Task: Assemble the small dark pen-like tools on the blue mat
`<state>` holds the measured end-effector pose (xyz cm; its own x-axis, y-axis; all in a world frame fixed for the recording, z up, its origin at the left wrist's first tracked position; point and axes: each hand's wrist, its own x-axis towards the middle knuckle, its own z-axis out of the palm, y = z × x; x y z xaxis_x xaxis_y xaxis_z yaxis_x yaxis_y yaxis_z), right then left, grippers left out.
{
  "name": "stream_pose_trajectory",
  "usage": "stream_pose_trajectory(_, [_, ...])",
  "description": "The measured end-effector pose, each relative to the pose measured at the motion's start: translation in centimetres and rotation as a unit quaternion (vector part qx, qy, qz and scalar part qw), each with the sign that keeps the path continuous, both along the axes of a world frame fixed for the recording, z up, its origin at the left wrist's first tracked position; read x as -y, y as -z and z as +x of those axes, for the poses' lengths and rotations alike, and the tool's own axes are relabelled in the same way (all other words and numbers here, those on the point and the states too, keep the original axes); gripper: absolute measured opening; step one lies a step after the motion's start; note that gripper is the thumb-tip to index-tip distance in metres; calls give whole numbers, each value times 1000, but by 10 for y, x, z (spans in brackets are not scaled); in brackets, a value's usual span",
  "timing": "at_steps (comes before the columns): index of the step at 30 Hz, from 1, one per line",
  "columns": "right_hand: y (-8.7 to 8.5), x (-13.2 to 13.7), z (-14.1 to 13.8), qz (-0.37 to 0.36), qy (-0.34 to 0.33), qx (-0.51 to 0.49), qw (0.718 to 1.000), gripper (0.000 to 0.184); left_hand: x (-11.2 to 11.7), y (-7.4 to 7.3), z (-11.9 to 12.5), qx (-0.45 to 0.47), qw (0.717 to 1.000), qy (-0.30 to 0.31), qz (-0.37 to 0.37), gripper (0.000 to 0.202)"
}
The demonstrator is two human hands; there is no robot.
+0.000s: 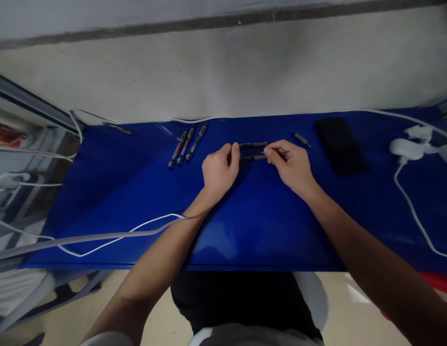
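Both of my hands meet at the middle of a blue table top (245,221). My left hand (219,169) is curled, its fingers closed on the left end of a dark pen (253,156). My right hand (290,163) pinches the right end of the same pen. A second dark pen (254,144) lies just behind it on the table. Three pens (185,145) with red and grey barrels lie side by side to the left of my left hand.
A black phone (341,145) lies at the right back. A small dark pen part (302,139) sits beside my right hand. Another pen (118,128) lies at the far left back. White cables (111,236) cross the left front edge; a white charger (407,149) and cable are at the right.
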<state>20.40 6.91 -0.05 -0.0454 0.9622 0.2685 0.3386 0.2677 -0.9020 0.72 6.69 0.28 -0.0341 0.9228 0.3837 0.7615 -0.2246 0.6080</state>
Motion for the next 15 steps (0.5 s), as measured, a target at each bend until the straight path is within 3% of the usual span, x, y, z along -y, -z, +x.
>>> stream_pose_trajectory(6, [-9, 6, -2, -36, 5, 3, 999, 56, 0, 0, 1, -9, 1000, 10, -1, 49])
stream_pose_trajectory(15, [2, -1, 0, 8, -11, -26, 1000, 31, 0, 1, 1, -18, 1000, 12, -6, 49])
